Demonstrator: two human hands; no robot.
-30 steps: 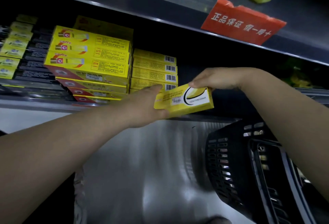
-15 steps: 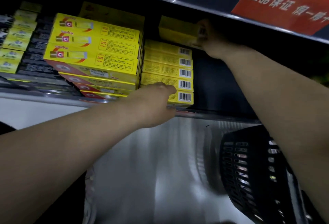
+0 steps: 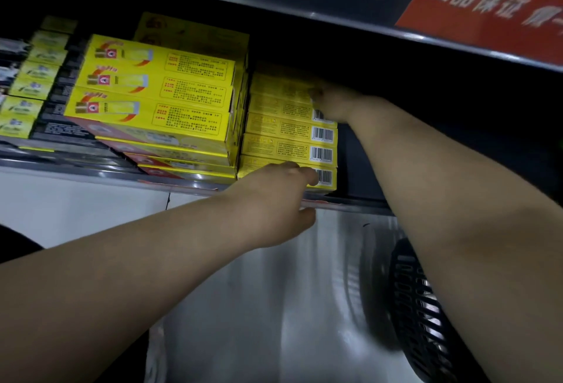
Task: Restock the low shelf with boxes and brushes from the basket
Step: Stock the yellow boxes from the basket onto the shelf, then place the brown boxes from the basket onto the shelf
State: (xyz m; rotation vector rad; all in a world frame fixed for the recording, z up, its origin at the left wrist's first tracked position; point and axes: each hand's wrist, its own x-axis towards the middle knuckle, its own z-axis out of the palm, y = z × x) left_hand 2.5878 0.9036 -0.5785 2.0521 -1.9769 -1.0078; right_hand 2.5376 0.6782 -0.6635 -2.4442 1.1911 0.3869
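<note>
A stack of slim yellow boxes (image 3: 289, 139) with barcodes stands on the low shelf (image 3: 76, 168). The top yellow box (image 3: 280, 85) lies on that stack in shadow. My right hand (image 3: 333, 104) is at its right end, fingers curled on it and covering the barcode end. My left hand (image 3: 280, 197) rests flat against the front of the bottom box at the shelf lip, holding nothing. The black basket (image 3: 426, 321) sits low at the right, partly behind my right forearm; its contents are hidden.
Larger yellow boxes (image 3: 152, 102) are stacked just left of the slim ones. Small green-yellow packs (image 3: 27, 90) and dark packs fill the shelf's far left. A dark gap opens right of the slim stack. The upper shelf edge carries a red sign (image 3: 487, 8).
My right hand carried the yellow box up from in front of the shelf and set it on top of the slim stack. My left hand let go of it and moved to the stack's bottom.
</note>
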